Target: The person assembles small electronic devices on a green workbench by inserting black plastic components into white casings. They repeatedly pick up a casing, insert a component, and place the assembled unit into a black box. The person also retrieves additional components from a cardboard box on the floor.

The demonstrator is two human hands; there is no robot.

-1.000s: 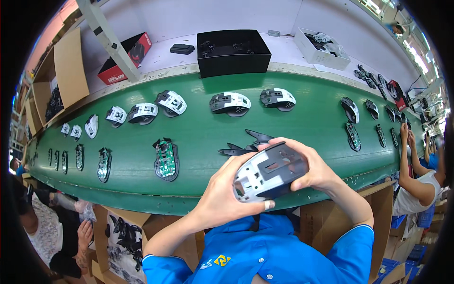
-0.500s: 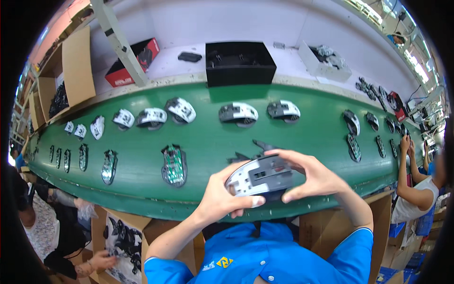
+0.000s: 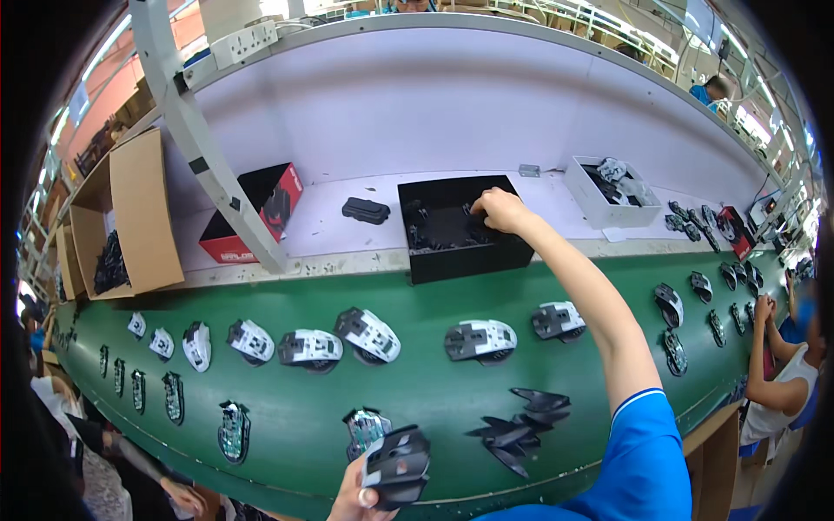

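At the lower edge my left hand (image 3: 352, 497) is closed around a grey-and-white computer mouse shell (image 3: 400, 464), held tilted above the green work surface. My right arm reaches far forward, and my right hand (image 3: 504, 211) is inside the right part of a black box (image 3: 473, 263) that contains small dark parts. Its fingers are bent together; what they grip, if anything, is hidden. Just behind the held shell lies a mouse base with a green circuit board (image 3: 368, 425). Several black wing-shaped pieces (image 3: 521, 425) lie in a loose pile to the right of it.
A row of grey-and-white mouse shells (image 3: 480, 340) crosses the green surface (image 3: 287, 391), with open mouse bases (image 3: 234, 431) nearer me. On the shelf stand a red box (image 3: 230, 252), a white box (image 3: 612, 213) and a black piece (image 3: 365, 210). A slanted post (image 3: 204, 148) rises left. Co-workers sit both sides.
My right hand has left the mouse shell and reached forward into the black box. My left hand keeps the shell, now lower and turned more upright. The view has tilted up.
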